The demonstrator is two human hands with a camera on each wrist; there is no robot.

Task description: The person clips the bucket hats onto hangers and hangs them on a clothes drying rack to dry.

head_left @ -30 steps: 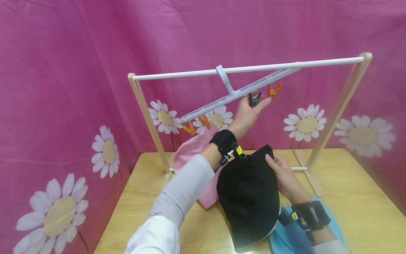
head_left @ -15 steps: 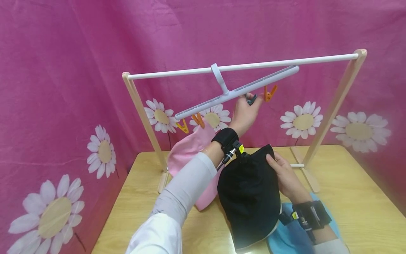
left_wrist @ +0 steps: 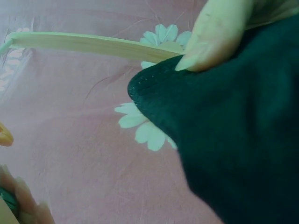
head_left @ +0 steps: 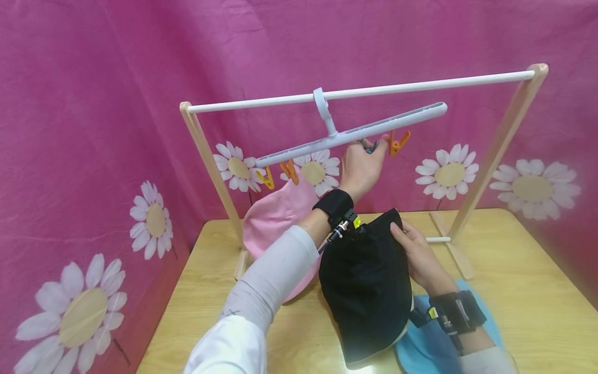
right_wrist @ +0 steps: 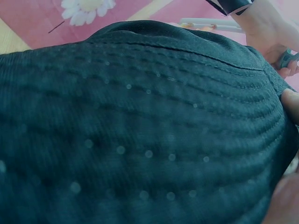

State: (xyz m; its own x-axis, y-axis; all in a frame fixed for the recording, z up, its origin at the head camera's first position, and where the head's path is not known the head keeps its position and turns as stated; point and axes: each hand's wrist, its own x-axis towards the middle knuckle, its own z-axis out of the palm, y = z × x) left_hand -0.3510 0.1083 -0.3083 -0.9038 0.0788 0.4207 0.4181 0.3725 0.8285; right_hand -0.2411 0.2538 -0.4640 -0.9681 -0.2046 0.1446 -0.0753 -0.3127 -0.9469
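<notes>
In the head view, my left hand (head_left: pixel 362 169) reaches up to the pale grey hanger (head_left: pixel 388 122) and pinches a teal clothespin (head_left: pixel 371 147) below its bar. The right hand (head_left: pixel 422 259) grips the edge of a black hat (head_left: pixel 364 285) between thumb and fingers, holding it above the table. Its thumb (left_wrist: pixel 210 42) presses the hat's edge in the left wrist view. Rows of stitching cover the hat's black cloth (right_wrist: pixel 154 116) in the right wrist view. A pink hat (head_left: pixel 275 213) hangs from an orange clothespin (head_left: pixel 289 171), partly hidden behind my left forearm.
A wooden rack with a white rod (head_left: pixel 420 85) carries the tilted hanger. A yellow clothespin (head_left: pixel 266 178) and another orange clothespin (head_left: pixel 398 143) hang from it. A blue hat (head_left: pixel 427 348) lies on the wooden table (head_left: pixel 523 291) under my right wrist. Pink flowered cloth (head_left: pixel 374 41) stands behind.
My left fingers have squeezed the teal clothespin's handles together. The hanger has tilted slightly less, its left end rising against the rack. My right hand and the black hat have stayed nearly still.
</notes>
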